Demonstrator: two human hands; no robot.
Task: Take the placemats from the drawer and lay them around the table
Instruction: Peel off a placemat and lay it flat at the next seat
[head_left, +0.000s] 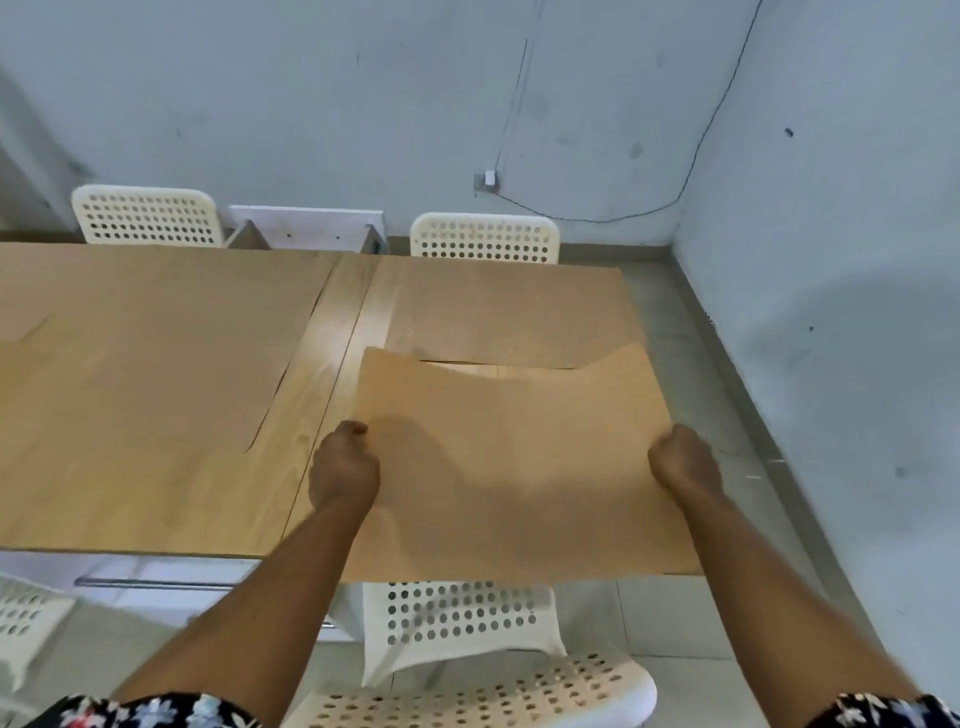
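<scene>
A tan cork placemat (509, 467) hangs over the near right part of the wooden table (332, 338), its far edge sagging. My left hand (343, 467) grips its left edge and my right hand (683, 460) grips its right edge. A second placemat (504, 306) lies flat on the far right of the table. A large one (145, 364) covers the left side, and another's edge shows at the far left (15, 322).
White perforated chairs stand at the far side (148, 215) (485, 239), one right below me (467, 660), another at the lower left (26, 623). A white drawer unit (306, 226) sits behind the table. Walls close off the back and right; grey floor runs along the right.
</scene>
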